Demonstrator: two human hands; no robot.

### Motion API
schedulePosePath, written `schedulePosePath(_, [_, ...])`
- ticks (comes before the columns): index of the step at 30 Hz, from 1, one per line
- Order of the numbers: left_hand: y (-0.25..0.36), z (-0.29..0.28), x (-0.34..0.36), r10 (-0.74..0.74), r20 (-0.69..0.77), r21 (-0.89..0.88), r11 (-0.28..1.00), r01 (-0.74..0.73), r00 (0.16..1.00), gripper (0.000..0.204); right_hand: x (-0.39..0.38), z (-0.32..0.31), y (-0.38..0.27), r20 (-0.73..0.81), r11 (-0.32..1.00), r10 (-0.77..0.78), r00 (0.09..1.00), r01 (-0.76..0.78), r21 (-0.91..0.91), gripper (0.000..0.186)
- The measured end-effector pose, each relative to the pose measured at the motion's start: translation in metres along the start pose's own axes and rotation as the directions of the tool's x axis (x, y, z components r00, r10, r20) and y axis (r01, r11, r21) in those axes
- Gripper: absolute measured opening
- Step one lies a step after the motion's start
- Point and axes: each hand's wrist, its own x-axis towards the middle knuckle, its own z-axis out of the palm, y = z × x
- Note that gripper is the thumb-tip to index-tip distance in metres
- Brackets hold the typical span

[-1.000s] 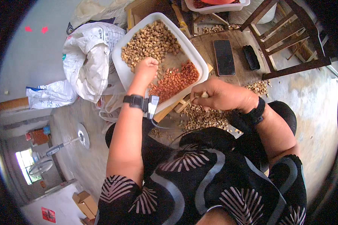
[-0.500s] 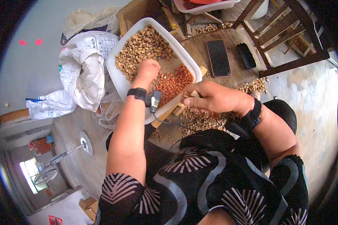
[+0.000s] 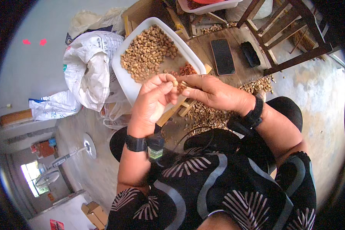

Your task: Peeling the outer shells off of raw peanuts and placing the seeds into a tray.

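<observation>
Above the near edge of a white plastic tub (image 3: 120,76), my two hands meet. My left hand (image 3: 151,97) pinches a small tan nut in its shell (image 3: 175,82) between thumb and forefinger. Touching it or nearly so is my right hand (image 3: 218,92), fingers closed around something small and pale that I cannot make out. Unshelled nuts (image 3: 147,50) fill the tub's far left part. Reddish-brown kernels (image 3: 188,69) lie in its right corner, partly hidden behind my hands.
The tub rests by a wooden chair (image 3: 237,78) whose seat holds a phone (image 3: 222,56) and a small black tray (image 3: 250,54). Broken shells (image 3: 214,119) litter the floor below. White woven sacks (image 3: 88,73) stand at left. A fan (image 3: 61,161) is farther left.
My left hand has come up out of the tub toward me, now pinching a nut beside my right hand. The right hand has turned slightly and stayed near the tub's edge.
</observation>
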Motion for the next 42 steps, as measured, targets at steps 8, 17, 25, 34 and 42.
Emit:
schedulePosePath(8, [-0.007, 0.025, -0.012, 0.104, -0.065, 0.173, 0.981, -0.092, 0.992, 0.011, -0.002, 0.002, -0.004, -0.063, 0.996, -0.079, 0.995, 0.081, 0.029, 0.027])
schedulePosePath(17, [-0.012, 0.039, -0.014, 0.209, -0.105, 0.306, 0.937, -0.169, 0.972, 0.01, -0.005, 0.001, -0.002, -0.09, 0.993, -0.117, 0.989, 0.114, -0.04, 0.027])
schedulePosePath(25, [-0.015, 0.047, -0.021, 0.357, -0.099, 0.562, 0.79, -0.244, 0.929, 0.013, -0.004, -0.003, -0.01, 0.035, 0.991, -0.034, 0.999, 0.038, -0.126, 0.033])
schedulePosePath(34, [-0.016, 0.041, -0.023, 0.083, -0.177, 0.161, 0.985, -0.054, 0.981, 0.022, -0.003, 0.004, -0.007, 0.016, 0.993, -0.08, 0.997, 0.081, -0.087, 0.03])
schedulePosePath(42, [-0.033, 0.035, -0.02, 0.006, -0.218, 0.059, 0.998, 0.007, 0.976, 0.022, -0.003, 0.011, 0.001, -0.008, 0.972, -0.066, 0.998, 0.063, -0.225, 0.026])
